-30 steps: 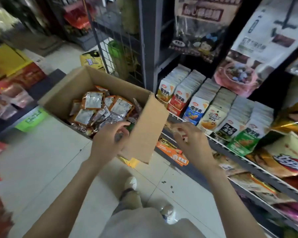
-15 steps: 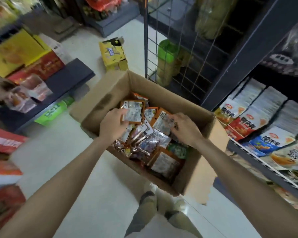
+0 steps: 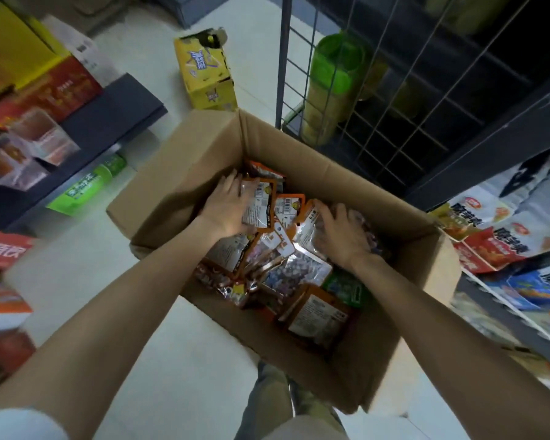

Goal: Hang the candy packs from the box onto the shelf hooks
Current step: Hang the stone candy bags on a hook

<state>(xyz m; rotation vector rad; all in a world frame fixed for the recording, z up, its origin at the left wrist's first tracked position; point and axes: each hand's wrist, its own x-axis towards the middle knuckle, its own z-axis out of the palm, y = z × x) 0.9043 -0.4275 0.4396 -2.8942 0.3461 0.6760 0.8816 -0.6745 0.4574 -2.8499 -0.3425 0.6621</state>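
Head view: both hands in the cardboard box (image 3: 185,173). Left hand (image 3: 227,206) grips an orange candy pack (image 3: 261,201); right hand (image 3: 342,238) curls fingers over a clear pack (image 3: 308,231), grip unclear. Box full of packs, no hooks visible, so early stage.

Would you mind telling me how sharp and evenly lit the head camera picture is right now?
Head view: dim light; the cardboard box and candy packs are fairly sharp, with glare on the clear wrappers; the left-hand shelf goods smear with blur near the edge; wide-angle bending curves the wire rack.
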